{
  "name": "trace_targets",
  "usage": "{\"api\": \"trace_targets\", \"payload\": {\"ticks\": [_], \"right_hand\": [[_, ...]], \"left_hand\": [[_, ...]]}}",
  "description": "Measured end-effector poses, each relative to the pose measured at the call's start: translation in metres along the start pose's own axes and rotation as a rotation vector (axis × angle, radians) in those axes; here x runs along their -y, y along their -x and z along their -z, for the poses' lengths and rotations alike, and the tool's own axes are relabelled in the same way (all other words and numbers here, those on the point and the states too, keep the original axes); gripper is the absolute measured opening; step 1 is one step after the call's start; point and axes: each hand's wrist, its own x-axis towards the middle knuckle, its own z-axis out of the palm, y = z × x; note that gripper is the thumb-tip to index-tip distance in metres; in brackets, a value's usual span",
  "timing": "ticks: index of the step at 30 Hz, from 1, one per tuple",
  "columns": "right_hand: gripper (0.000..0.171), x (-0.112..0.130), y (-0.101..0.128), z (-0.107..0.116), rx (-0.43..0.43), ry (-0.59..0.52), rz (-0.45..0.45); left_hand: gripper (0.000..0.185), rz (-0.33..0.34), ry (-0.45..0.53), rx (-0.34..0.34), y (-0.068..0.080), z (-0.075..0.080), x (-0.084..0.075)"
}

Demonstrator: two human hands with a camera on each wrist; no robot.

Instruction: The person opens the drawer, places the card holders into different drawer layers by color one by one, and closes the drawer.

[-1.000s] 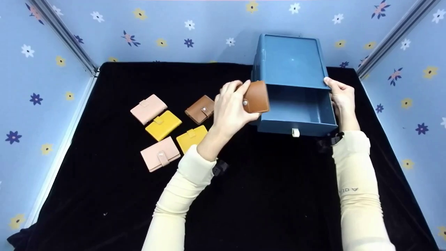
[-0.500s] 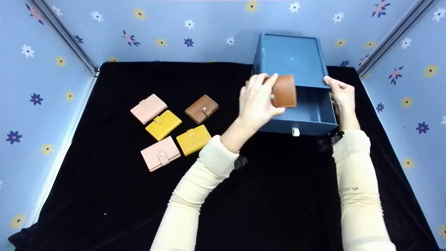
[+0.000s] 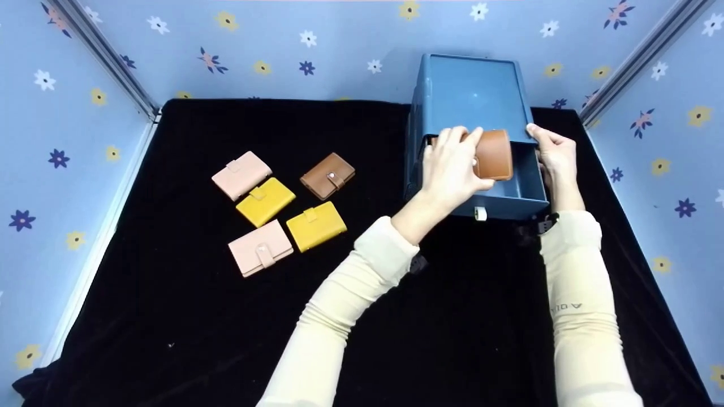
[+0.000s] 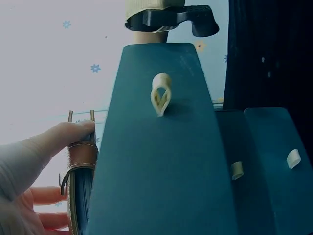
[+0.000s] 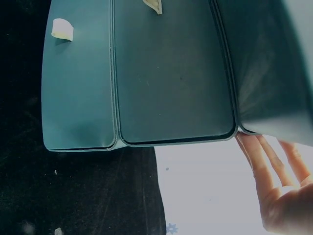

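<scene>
In the head view my left hand [image 3: 451, 169] holds a brown snap wallet [image 3: 495, 155] over the pulled-out top drawer [image 3: 512, 207] of a blue drawer unit [image 3: 472, 93]. The left wrist view shows the thumb on one side of that wallet [image 4: 83, 155] and fingers on the other, left of the drawer front [image 4: 161, 161]. My right hand [image 3: 557, 156] rests against the unit's right side, its thumb at the top front corner. Its fingers [image 5: 259, 166] look fairly straight in the right wrist view. The left hand hides part of the drawer's inside.
On the black cloth [image 3: 226, 333] lie another brown wallet [image 3: 327, 175], two yellow wallets [image 3: 266, 202] and two pink wallets [image 3: 260, 247]. Flowered panels [image 3: 339, 34] enclose the back and sides. Pale pull tabs [image 5: 62, 30] stick out from the drawer fronts.
My left hand has carried the brown wallet rightward from the drawer's left edge to over the drawer. The right hand and the unit have stayed in place.
</scene>
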Motion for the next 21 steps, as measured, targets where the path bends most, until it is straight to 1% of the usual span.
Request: {"api": "trace_targets", "payload": {"ticks": [4,10,14,16,21], "right_hand": [[0.018,0.001,0.001,0.000,-0.005,0.002,0.002],[0.017,0.001,0.001,0.000,-0.009,0.004,0.011],[0.018,0.000,0.001,-0.001,-0.007,0.003,0.009],[0.020,0.000,0.001,0.000,-0.003,-0.006,-0.001],[0.020,0.001,0.001,0.000,-0.008,-0.008,-0.012]], "left_hand": [[0.083,0.018,0.004,0.016,-0.003,-0.007,-0.003],[0.090,0.052,0.009,0.077,-0.007,-0.017,-0.003],[0.089,0.060,0.035,0.099,-0.009,-0.021,-0.002],[0.085,0.050,0.047,0.087,-0.009,-0.020,-0.001],[0.068,0.004,0.064,0.032,-0.007,-0.016,0.002]]}}
